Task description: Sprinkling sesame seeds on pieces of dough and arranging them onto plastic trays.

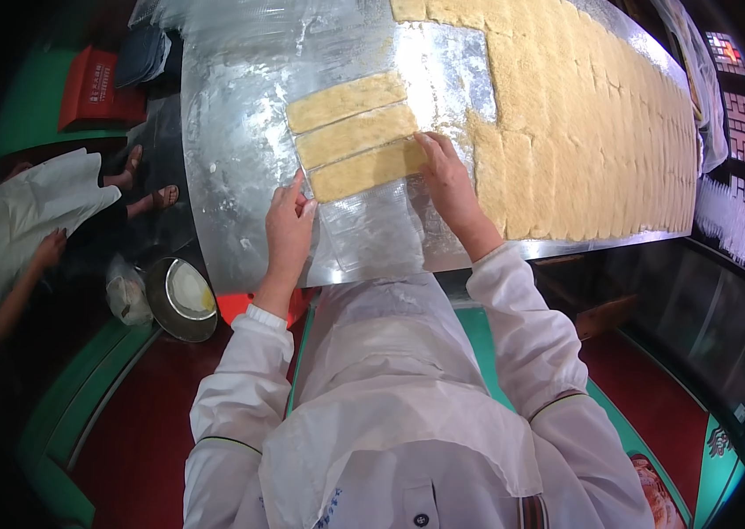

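Observation:
Three flat, crumb-coated dough-like strips lie side by side on a clear plastic sheet (372, 228) on the metal tabletop. They are the far strip (346, 102), the middle strip (356, 137) and the near strip (366, 172). My left hand (290, 228) is at the near strip's left end, index finger and thumb apart beside its corners. At the opposite end, the thumb and fingers of my right hand (448, 188) hold the near strip and cover its right tip. Bare plastic runs from the near strip towards the table's front edge.
A broad layer of similar strips (584, 132) covers the metal table's (240, 218) right side. Stacked clear plastic sheets (260, 26) lie at the far left. Beyond the left edge are a metal bowl (180, 297), a red box (101, 89) and a seated person (42, 205).

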`<action>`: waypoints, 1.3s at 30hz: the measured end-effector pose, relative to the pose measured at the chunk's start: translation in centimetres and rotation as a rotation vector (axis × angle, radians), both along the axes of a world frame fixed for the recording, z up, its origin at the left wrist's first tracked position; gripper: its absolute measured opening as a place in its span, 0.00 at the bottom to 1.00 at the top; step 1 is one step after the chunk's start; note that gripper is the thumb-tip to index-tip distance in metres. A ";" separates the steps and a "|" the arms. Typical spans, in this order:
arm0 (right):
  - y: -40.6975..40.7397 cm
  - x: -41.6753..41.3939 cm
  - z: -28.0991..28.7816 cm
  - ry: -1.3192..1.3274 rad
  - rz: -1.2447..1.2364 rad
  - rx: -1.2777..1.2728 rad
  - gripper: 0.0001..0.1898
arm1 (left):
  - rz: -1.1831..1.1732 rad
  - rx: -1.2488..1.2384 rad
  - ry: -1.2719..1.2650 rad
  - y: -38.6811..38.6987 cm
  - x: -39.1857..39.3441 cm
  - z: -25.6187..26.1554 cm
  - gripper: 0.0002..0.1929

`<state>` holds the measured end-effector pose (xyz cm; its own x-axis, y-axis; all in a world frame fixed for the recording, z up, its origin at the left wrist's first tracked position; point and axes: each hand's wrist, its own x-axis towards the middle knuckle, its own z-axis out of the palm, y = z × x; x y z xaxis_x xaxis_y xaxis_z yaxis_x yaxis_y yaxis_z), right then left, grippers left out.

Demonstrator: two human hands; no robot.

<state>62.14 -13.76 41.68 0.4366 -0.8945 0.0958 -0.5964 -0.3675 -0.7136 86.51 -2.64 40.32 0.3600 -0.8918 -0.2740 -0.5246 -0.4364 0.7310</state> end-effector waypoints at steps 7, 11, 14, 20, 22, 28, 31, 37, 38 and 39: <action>-0.3 -0.6 -0.9 0.030 -0.068 -0.078 0.20 | -0.023 0.007 -0.023 -0.1 -0.1 0.1 0.29; -0.8 -1.0 -1.6 0.016 -0.001 -0.109 0.19 | -0.020 -0.006 -0.018 0.0 0.0 -0.3 0.30; -0.1 -1.7 -2.0 -0.020 -0.118 -0.112 0.19 | -0.025 -0.004 -0.025 0.1 0.0 -0.4 0.30; 2.0 -2.5 -1.7 0.565 0.030 -0.274 0.26 | -0.040 0.004 -0.047 0.1 0.0 -0.1 0.29; 2.0 -2.0 -1.0 0.514 0.001 -0.209 0.29 | -0.046 0.005 -0.043 0.0 0.0 0.1 0.29; 1.7 -1.9 -0.6 0.605 0.072 -0.202 0.33 | -0.037 0.074 -0.025 -0.5 -0.5 0.9 0.29; 2.5 -0.6 0.9 0.463 0.123 -0.187 0.36 | -0.158 -0.224 -0.435 -2.0 -3.0 1.8 0.32; 2.3 0.1 0.2 0.288 0.273 -0.090 0.37 | -0.590 -0.191 -0.574 -6.8 -5.8 1.2 0.38; 2.0 -0.4 0.5 0.264 0.266 -0.091 0.36 | -0.633 -0.146 -0.605 -6.6 -5.7 0.7 0.38; 0.9 -1.6 1.1 0.250 0.176 -0.178 0.33 | -0.675 -0.102 -0.638 -6.7 -5.5 0.5 0.38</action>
<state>60.53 -12.84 42.82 0.6125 -0.7822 0.1138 -0.6608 -0.5857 -0.4693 81.00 -9.36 40.87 -0.1874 -0.9759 -0.1118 -0.9591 0.1573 0.2352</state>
